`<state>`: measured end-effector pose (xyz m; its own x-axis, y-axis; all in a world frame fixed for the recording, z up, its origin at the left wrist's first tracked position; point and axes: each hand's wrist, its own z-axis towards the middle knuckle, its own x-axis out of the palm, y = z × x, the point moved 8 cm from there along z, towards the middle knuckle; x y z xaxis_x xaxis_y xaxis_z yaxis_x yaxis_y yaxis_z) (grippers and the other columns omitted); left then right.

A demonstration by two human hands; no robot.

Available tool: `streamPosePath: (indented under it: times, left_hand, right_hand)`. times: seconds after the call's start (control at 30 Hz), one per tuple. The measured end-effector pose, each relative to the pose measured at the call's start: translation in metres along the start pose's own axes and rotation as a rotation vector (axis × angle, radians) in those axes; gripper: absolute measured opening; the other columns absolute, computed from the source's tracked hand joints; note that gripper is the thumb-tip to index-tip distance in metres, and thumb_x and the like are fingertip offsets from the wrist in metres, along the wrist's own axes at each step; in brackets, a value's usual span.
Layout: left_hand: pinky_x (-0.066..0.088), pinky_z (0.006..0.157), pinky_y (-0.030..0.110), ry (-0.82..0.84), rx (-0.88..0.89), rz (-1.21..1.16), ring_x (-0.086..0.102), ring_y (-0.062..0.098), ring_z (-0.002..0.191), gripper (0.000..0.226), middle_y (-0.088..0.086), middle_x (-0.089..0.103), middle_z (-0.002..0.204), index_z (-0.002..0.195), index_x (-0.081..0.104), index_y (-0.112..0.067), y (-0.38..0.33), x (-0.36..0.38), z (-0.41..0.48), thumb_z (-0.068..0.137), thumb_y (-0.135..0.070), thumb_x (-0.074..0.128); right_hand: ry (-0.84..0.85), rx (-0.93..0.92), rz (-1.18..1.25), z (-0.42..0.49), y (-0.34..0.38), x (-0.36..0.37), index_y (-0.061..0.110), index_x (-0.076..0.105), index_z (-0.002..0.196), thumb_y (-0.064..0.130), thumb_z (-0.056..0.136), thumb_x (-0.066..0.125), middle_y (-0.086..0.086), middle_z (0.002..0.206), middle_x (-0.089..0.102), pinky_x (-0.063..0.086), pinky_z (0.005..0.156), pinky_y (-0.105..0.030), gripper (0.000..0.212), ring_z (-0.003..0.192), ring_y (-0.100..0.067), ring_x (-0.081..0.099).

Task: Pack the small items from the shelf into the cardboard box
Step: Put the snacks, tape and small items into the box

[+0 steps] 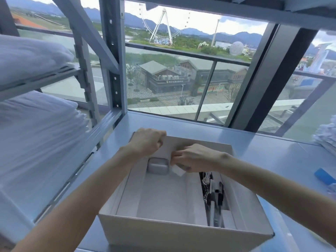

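Note:
An open white cardboard box [183,235] stands on the grey shelf board in front of me. Inside it, at the far end, lies a small grey rounded case [157,165]. Cables and dark parts [212,195] fill a narrow slot along the box's right side. My left hand [147,142] is curled over the box's far wall near its left corner and grips it. Just inside the far end, my right hand [192,158] pinches a small white flat item [177,170] above the box floor, right of the grey case.
Folded white bedding [36,131] fills the shelves on the left behind grey metal uprights [112,51]. A blue object [324,176] lies on the shelf board at the right edge, with white stacked material [327,137] beyond it. A large window is behind the shelf.

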<state>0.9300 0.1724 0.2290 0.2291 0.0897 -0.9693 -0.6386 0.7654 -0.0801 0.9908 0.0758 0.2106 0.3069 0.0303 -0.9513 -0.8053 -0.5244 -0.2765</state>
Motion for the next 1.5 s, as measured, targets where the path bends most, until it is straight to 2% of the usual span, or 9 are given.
streamPosePath:
  times: [0.23,0.33,0.47,0.6,0.77,1.07,1.27,1.4,1.5]
  left_hand:
    - [0.024,0.074,0.032,0.022,-0.014,-0.015,0.054,0.029,0.108,0.023,0.007,0.062,0.118,0.113,0.053,-0.024,0.0,-0.003,-0.001,0.092,-0.023,0.045]
    - [0.025,0.073,0.032,0.029,-0.015,0.003,0.053,0.03,0.108,0.022,0.007,0.062,0.118,0.113,0.052,-0.022,-0.002,-0.005,-0.001,0.093,-0.023,0.043]
    - [0.024,0.069,0.032,0.034,-0.023,0.016,0.053,0.029,0.106,0.018,0.007,0.062,0.116,0.109,0.052,-0.02,-0.003,-0.007,-0.003,0.094,-0.022,0.041]
    - [0.023,0.069,0.032,0.032,-0.03,0.018,0.053,0.03,0.104,0.016,0.007,0.063,0.114,0.105,0.052,-0.02,-0.004,-0.009,-0.004,0.094,-0.021,0.041]
    - [0.024,0.069,0.031,0.019,-0.018,0.01,0.054,0.03,0.102,0.017,0.008,0.064,0.11,0.098,0.051,-0.018,-0.007,-0.01,-0.005,0.097,-0.03,0.039]
    - [0.024,0.068,0.032,-0.004,0.0,0.009,0.055,0.03,0.099,0.018,0.007,0.064,0.106,0.087,0.044,-0.021,-0.006,-0.009,-0.005,0.098,-0.034,0.038]
    - [0.032,0.063,0.032,0.016,0.044,-0.004,0.056,0.027,0.086,0.024,0.004,0.063,0.099,0.084,0.042,-0.021,-0.011,-0.002,0.003,0.097,-0.039,0.036]
    - [0.038,0.066,0.032,0.041,0.158,0.014,0.059,0.03,0.088,0.026,0.005,0.063,0.099,0.088,0.043,-0.018,-0.046,0.005,0.017,0.097,-0.04,0.034]
    - [0.038,0.063,0.032,0.074,0.249,0.049,0.06,0.028,0.084,0.027,0.004,0.062,0.096,0.087,0.038,-0.018,-0.083,0.01,0.03,0.097,-0.043,0.032]
  right_hand:
    - [-0.008,-0.033,-0.092,0.009,0.008,0.014,0.011,0.055,0.102,0.0,0.084,0.047,-0.008,0.099,0.058,0.052,0.053,-0.042,0.023,0.074,-0.032,0.061]
    - [-0.058,0.057,-0.088,0.009,0.001,0.009,0.01,0.058,0.093,0.008,0.083,0.058,-0.011,0.086,0.057,0.05,0.046,-0.033,0.01,0.06,-0.031,0.059]
    - [0.03,0.127,-0.093,0.014,-0.002,0.023,0.011,0.051,0.105,0.018,0.098,0.034,-0.012,0.102,0.054,0.045,0.055,-0.038,0.02,0.074,-0.035,0.062]
    - [0.041,0.123,-0.074,0.012,-0.004,0.02,0.011,0.052,0.101,0.025,0.091,0.019,-0.011,0.099,0.055,0.035,0.053,-0.035,0.037,0.071,-0.035,0.062]
    - [0.119,0.164,-0.078,0.014,-0.003,0.028,0.009,0.05,0.11,0.016,0.086,0.057,-0.011,0.107,0.055,0.04,0.056,-0.037,0.026,0.083,-0.034,0.063]
    - [0.013,0.193,-0.192,0.006,-0.002,0.015,0.015,0.054,0.104,0.015,0.084,0.059,-0.003,0.1,0.06,0.035,0.048,-0.028,0.02,0.07,-0.027,0.067]
    - [-0.137,0.323,-0.079,-0.063,-0.025,-0.03,0.012,0.06,0.101,0.032,0.087,0.062,-0.001,0.097,0.062,0.045,0.05,-0.027,0.025,0.066,-0.021,0.065]
    - [-0.423,0.521,-0.021,-0.169,-0.052,-0.069,0.016,0.068,0.082,0.02,0.078,0.073,0.003,0.078,0.069,0.05,0.049,-0.024,0.007,0.054,-0.02,0.064]
    - [-0.365,0.743,0.075,-0.241,-0.081,-0.054,0.017,0.068,0.084,0.018,0.082,0.069,0.005,0.08,0.068,0.046,0.054,-0.026,0.003,0.061,-0.021,0.065]
